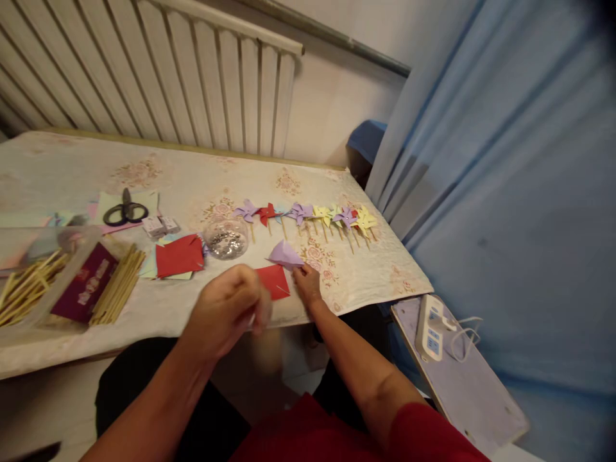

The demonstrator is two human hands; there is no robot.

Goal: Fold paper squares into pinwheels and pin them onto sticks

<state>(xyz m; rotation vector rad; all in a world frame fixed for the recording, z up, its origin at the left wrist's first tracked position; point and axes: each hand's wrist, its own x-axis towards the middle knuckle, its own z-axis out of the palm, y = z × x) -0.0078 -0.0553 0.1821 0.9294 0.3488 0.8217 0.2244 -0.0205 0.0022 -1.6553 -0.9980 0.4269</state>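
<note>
Two hands (231, 308) (307, 285) beside one purple pinwheel (285, 254), one red square (273, 281)

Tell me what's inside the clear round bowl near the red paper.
The clear bowl holds a heap of small shiny silvery bits; they are too small to identify. Glare on the glass hides whether anything else lies beneath them.

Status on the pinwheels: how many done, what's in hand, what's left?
Done: a row of finished pinwheels on sticks along the table, roughly eight; overlap blurs the count. In hand: the right hand touches a folded purple paper beside a red square; the left hand is curled nearby, contents unclear. Left: cut red paper, loose sticks, a bowl of pins.
</note>
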